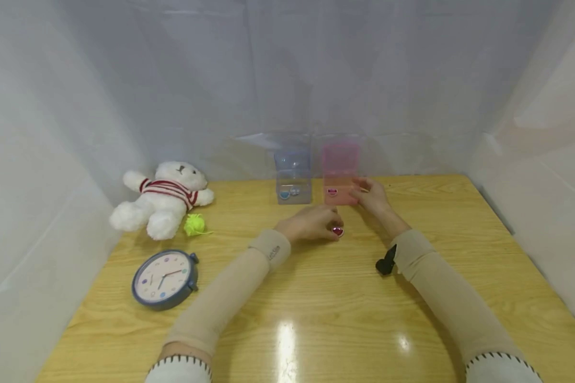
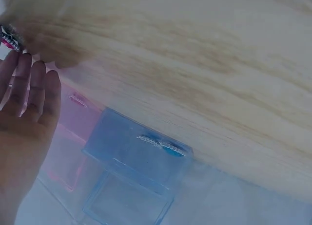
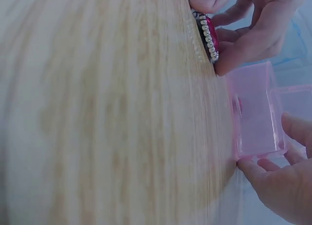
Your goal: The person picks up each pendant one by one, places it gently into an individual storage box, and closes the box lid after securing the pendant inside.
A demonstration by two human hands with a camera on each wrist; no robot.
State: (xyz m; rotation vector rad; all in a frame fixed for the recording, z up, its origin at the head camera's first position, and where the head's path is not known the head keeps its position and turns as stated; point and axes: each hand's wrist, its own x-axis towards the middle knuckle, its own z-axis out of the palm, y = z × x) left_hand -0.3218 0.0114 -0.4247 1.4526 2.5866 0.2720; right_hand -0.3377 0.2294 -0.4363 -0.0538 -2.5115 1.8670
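Over the tabletop, my left hand (image 1: 311, 223) pinches a red gem (image 1: 337, 231) between thumb and fingers. In the right wrist view that gem (image 3: 210, 37) has a beaded silver rim and a dark back. A clear pink box (image 1: 340, 201) stands behind it with its lid raised. My right hand (image 1: 374, 197) holds this box by its right side. Inside the pink box lies a pink-red gem (image 1: 332, 191). To its left stands a clear blue box (image 1: 294, 200), lid also raised, containing a blue gem (image 1: 285, 195) and a pale one (image 1: 295, 192).
A white teddy bear (image 1: 170, 194) in a striped top lies at the back left, a yellow-green yarn ball (image 1: 195, 224) beside it. Nearer me is a round blue-rimmed clock (image 1: 165, 279). A black object (image 1: 386, 261) is by my right cuff. White sheeting hangs behind the table.
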